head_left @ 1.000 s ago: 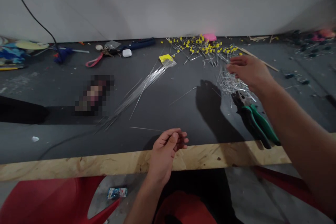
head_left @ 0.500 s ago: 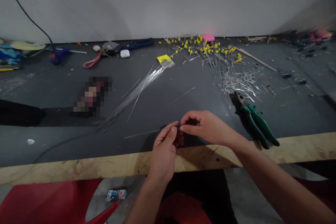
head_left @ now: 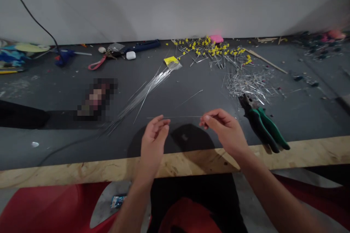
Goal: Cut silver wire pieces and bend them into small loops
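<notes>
A thin, straight metal wire (head_left: 183,117) runs level above the dark tabletop. My right hand (head_left: 225,127) pinches its right end between thumb and fingers. The wire's left part passes by the fingertips of my left hand (head_left: 153,138), whose thumb and fingers are loosely apart; whether they touch the wire is hard to see. Up and left of my hands lies a bundle of long wires (head_left: 144,93) with a yellow tag (head_left: 171,60) at its upper end. One loose wire (head_left: 191,97) rests just beyond my hands.
Green-and-black pliers (head_left: 262,123) lie to the right, beside a pile of short wire pieces (head_left: 250,85). Yellow-tipped wires (head_left: 210,47) and a pink lump (head_left: 216,39) are at the wall. Keys (head_left: 111,54) and a white case (head_left: 130,55) sit back left. A wooden edge (head_left: 95,171) borders the table.
My hands were together at the wire; now they are apart, left hand moved left and loosened, right hand moved right. The wire has shifted right and upward with my right hand.
</notes>
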`<state>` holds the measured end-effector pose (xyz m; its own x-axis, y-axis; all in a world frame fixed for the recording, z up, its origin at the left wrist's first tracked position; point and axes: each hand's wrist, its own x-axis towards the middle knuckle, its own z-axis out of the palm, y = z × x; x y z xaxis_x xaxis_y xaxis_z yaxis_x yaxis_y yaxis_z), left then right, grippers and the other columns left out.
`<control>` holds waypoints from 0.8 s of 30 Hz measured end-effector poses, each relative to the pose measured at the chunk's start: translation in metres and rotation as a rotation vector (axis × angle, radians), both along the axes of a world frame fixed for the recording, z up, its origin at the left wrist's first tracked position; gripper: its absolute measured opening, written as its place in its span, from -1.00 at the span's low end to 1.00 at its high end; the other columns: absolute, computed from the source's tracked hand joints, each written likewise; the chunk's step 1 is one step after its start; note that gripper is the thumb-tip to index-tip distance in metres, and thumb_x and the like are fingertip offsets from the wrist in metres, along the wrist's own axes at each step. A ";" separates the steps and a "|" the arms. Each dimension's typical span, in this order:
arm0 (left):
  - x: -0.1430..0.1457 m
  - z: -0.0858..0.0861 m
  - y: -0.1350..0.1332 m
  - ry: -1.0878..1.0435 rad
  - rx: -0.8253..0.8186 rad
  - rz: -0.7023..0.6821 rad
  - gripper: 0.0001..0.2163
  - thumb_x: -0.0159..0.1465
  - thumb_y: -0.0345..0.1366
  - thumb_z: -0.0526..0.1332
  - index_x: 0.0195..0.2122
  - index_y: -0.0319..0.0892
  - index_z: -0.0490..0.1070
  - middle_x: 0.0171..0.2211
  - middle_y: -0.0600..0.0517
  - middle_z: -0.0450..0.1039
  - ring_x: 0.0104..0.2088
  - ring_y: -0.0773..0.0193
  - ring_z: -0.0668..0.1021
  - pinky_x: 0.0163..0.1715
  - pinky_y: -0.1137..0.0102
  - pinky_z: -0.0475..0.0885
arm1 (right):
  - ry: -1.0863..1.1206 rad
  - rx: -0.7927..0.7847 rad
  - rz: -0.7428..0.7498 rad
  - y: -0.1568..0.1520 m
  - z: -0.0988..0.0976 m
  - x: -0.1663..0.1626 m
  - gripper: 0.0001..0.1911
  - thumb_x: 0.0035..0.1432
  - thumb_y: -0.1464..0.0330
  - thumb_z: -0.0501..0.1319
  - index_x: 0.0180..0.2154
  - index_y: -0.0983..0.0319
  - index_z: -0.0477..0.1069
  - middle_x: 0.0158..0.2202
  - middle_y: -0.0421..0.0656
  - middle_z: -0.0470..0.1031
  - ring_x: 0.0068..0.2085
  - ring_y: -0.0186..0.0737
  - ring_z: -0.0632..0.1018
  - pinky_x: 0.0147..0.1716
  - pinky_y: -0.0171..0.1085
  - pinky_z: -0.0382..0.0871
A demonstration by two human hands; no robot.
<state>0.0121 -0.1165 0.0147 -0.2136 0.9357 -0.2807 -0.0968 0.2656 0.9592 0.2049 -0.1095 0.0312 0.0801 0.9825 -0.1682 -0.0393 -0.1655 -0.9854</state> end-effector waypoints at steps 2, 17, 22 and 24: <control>-0.022 -0.005 0.015 0.242 0.035 -0.038 -0.72 0.15 -0.21 0.26 -0.11 -0.09 0.44 -0.05 -0.04 0.48 -0.01 0.17 0.48 0.05 0.27 0.29 | 0.035 0.030 -0.073 0.001 0.000 0.006 -0.87 0.07 0.26 0.28 -0.38 0.19 0.42 -0.42 -0.21 0.51 -0.37 -0.33 0.51 -0.34 -0.30 0.38; -0.062 -0.010 0.095 0.875 0.182 -0.219 -0.73 0.16 -0.25 0.18 -0.14 -0.21 0.48 -0.03 -0.12 0.48 0.01 0.09 0.47 0.08 0.19 0.27 | 0.409 0.094 -0.230 0.018 0.013 0.011 -0.91 0.04 0.36 0.31 -0.44 0.19 0.41 -0.41 -0.26 0.54 -0.40 -0.34 0.58 -0.44 -0.34 0.44; -0.026 0.014 0.079 0.460 0.070 -0.422 -0.81 0.16 -0.30 0.22 -0.21 -0.17 0.50 -0.20 -0.03 0.56 -0.16 0.21 0.55 -0.07 0.29 0.38 | 0.663 0.061 -0.338 0.040 0.010 0.007 -0.91 0.04 0.36 0.32 -0.42 0.19 0.41 -0.43 -0.30 0.54 -0.39 -0.40 0.58 -0.44 -0.41 0.48; -0.011 0.021 0.071 0.134 0.029 -0.494 -0.81 0.14 -0.32 0.27 -0.20 -0.16 0.50 -0.21 -0.02 0.57 -0.19 0.25 0.57 -0.14 0.35 0.43 | 0.759 0.073 -0.384 0.051 0.009 0.006 -0.91 0.05 0.36 0.31 -0.40 0.19 0.41 -0.42 -0.32 0.54 -0.35 -0.43 0.59 -0.40 -0.44 0.49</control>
<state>0.0008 -0.0453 0.0355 0.2241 0.9410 -0.2536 0.1582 0.2216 0.9622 0.2110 -0.0582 0.0406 0.3013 0.9206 -0.2483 -0.7338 0.0576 -0.6770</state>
